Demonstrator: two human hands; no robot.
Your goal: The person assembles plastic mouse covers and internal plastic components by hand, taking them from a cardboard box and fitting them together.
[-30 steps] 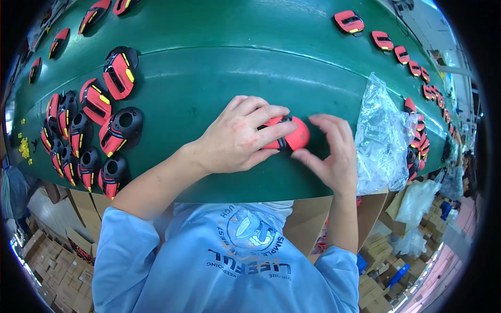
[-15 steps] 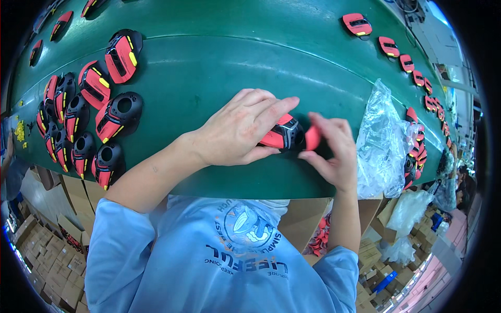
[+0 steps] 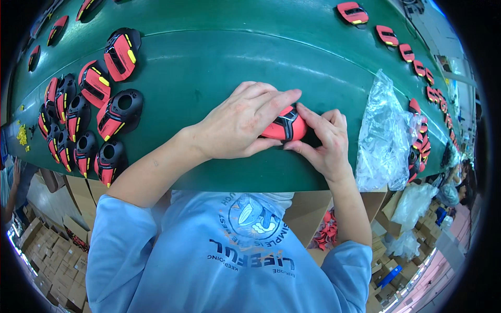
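Near the table's front edge, a red and black plastic shell sits between my two hands. My left hand wraps over its left end and covers much of it, fingers on the far side and thumb on the near side. My right hand grips a small curved red cap between thumb and fingers, against the right end of the shell. The cap now lies where a dark round opening showed before. Whether it sits fully flush cannot be seen.
Several similar shells with round holes and yellow accents cluster on the green table at left. Small yellow pieces lie beyond them. A clear plastic bag lies at right, beside more shells. Below, a carton holds red parts.
My right hand has moved left, bringing the red cap from just beside the shell onto its end. My left hand keeps its hold. The whole view has shifted slightly.
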